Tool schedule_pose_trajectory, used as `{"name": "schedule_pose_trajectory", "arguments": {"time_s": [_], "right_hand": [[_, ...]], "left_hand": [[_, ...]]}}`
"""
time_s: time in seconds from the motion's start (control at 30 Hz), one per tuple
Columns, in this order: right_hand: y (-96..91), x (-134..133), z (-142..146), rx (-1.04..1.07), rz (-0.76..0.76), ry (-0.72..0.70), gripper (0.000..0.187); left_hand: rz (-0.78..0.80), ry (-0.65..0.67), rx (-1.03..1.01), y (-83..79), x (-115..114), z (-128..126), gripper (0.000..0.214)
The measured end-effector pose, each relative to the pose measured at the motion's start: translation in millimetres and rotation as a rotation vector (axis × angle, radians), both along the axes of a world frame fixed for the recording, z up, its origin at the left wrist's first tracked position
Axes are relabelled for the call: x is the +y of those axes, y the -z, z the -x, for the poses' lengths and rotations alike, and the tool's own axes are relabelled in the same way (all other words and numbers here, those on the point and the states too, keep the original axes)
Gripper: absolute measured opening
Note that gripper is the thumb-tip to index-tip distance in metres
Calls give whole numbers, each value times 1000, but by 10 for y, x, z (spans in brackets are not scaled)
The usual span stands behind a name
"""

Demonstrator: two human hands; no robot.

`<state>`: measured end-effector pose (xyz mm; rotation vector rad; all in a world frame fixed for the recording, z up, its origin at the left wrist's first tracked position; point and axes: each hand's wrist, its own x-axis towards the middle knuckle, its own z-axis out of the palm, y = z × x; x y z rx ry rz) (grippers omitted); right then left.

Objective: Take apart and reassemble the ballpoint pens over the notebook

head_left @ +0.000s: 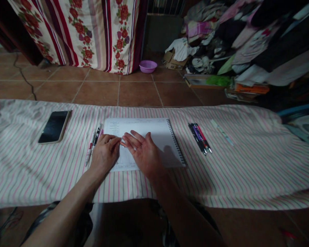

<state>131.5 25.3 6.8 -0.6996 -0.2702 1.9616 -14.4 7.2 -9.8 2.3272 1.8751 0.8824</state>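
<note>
- Striped desk [247,178] had pens [199,139] at 3 o'clock
- left hand [105,152] pinched some shiny bit [123,143]; right hand [147,156] had fingers loosely spread
- slack pinch could've dropped it

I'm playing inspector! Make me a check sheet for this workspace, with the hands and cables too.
Surface: striped cloth, wrinkled at left.
Job's things: spiral notebook lying flat, pens left and pens right of it.
Clutter: phone at left; piled clothes beyond, at right.
Hands: left hand pinched near a small object, too unclear to name; right hand open over the page.
Cables: dark cable on the floor, far left.
Surroundings: floral curtain, purple bowl.
</note>
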Motion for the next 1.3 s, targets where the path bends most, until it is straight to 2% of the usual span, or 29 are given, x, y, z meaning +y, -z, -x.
{"name": "schedule_pose_trajectory", "arguments": {"time_s": [0.1,0.27,0.43,0.57,0.73,0.93,1.03,1.13,1.23,1.3], "right_hand": [[-7,-1,-5,4,-1,4,50],[-9,2,-13,32,-7,-2,51],[-28,-6,-9,30,-28,-28,53],[-48,-27,8,5,-62,-65,55],[-35,-55,22,-12,-134,-130,54],[-25,-66,36,-29,-177,-136,50],[-40,-62,33,-42,-174,-128,50],[-28,-68,29,-108,-223,-95,41],[8,-95,39,-356,-353,-41,24],[30,-115,50,-545,-450,-25,16]], "left_hand": [[-40,8,2,-7,-29,-20,21],[-207,9,-2,-21,-73,-42,16],[-278,121,-96,-103,-141,-104,16],[-223,219,-99,-145,-201,-190,20],[-131,221,-80,-103,-203,-232,22],[-80,228,-136,-123,-201,-215,19],[-34,194,-289,-125,-199,-212,15],[111,106,-639,-134,-189,-207,11],[360,1,-1043,-161,-181,-188,12],[458,-23,-1238,-178,-180,-165,13]]}}
